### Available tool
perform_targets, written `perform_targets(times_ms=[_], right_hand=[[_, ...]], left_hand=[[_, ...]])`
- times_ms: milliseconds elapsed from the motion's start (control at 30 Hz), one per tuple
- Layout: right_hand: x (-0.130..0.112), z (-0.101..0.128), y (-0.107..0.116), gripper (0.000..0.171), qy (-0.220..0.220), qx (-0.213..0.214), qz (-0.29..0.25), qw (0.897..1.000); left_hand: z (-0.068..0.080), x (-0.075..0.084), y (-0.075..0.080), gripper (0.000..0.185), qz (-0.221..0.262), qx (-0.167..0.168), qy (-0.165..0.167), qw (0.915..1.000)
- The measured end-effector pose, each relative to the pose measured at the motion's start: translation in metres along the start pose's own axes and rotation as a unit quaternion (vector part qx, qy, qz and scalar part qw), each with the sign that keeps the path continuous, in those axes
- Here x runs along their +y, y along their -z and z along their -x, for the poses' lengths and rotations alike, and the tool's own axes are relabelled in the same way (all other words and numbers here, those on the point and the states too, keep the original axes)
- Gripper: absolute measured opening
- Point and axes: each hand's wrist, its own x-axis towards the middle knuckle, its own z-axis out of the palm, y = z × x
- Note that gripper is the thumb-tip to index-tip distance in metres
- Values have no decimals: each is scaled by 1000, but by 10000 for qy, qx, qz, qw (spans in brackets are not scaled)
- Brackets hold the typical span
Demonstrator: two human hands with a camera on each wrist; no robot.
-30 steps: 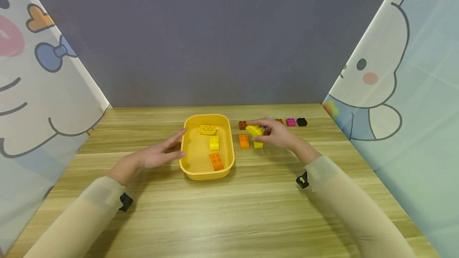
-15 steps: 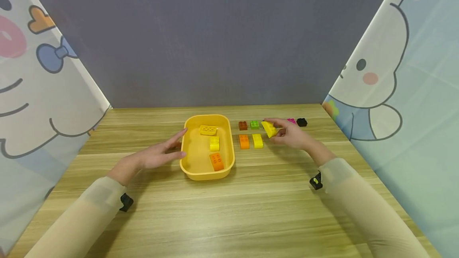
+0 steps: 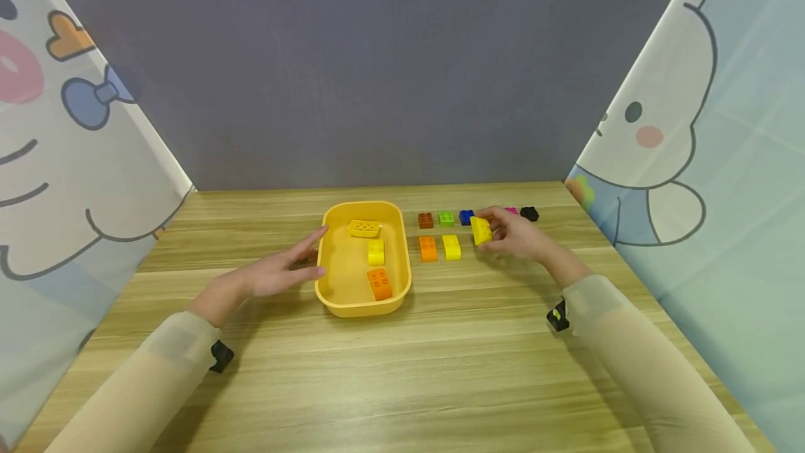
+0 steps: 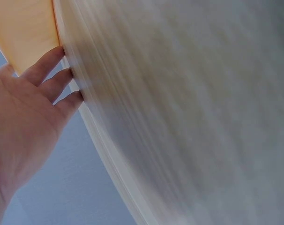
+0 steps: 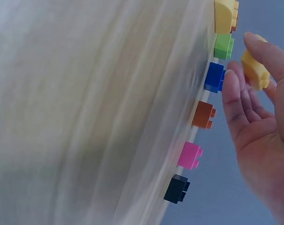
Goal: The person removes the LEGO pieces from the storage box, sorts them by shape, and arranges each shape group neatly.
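My right hand point(image 3: 517, 235) pinches a yellow toy building brick point(image 3: 481, 231) with sloped ends between thumb and fingers. In the right wrist view the pinched brick point(image 5: 255, 68) is up off the table, near a blue brick point(image 5: 214, 77). At the left wall of a yellow tray point(image 3: 325, 285), my left hand point(image 3: 270, 273) lies with fingers spread, thumb and forefinger touching the rim. Inside the tray are a yellow sloped brick point(image 3: 364, 228), a yellow curved brick point(image 3: 375, 252) and an orange brick point(image 3: 380, 284).
Right of the tray, an orange brick point(image 3: 428, 249) and a yellow brick point(image 3: 451, 247) form a front row. Behind them runs a back row: brown point(image 3: 425, 220), green point(image 3: 446, 219), blue, another brown point(image 5: 204, 114), pink point(image 5: 190, 155) and black point(image 3: 530, 214) bricks. A dark panel point(image 3: 377, 75) stands behind.
My right hand has moved right with the yellow sloped brick, from over the front-row yellow brick to beside it, and turned the brick more upright. My left hand has stayed put.
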Motion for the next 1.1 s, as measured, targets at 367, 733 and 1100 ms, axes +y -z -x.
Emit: perform_targets(times_ms=[367, 733, 1100], right_hand=[[11, -4, 1, 71, -125, -154, 114, 9997], [17, -8, -6, 66, -250, -536, 181, 9981], [22, -14, -15, 65, -242, -695, 237, 9970]], left_hand=[[-1, 1, 1, 91, 9, 2, -44, 10000], [1, 0, -1, 90, -16, 5, -4, 10000], [0, -1, 0, 90, -8, -16, 45, 10000]])
